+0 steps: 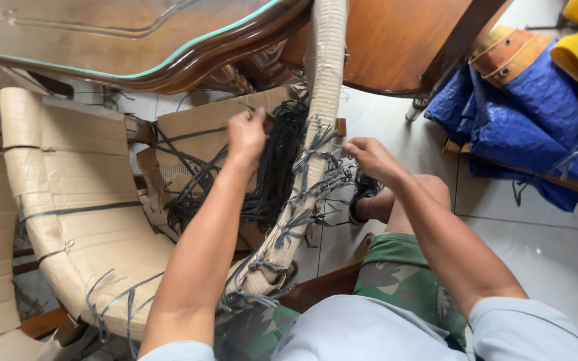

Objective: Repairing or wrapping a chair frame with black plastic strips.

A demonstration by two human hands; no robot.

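L hand (246,134): clenched on black strap bundle (272,175).
R hand (368,155): pinching strap end at wrapped pole (316,127).
Handling: straps prob. light, springy, slippery; grip near knots.

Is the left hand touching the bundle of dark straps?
Touching. The head view shows the left hand closed around the top of the bundle of dark straps, with the strands running straight out of the grip.
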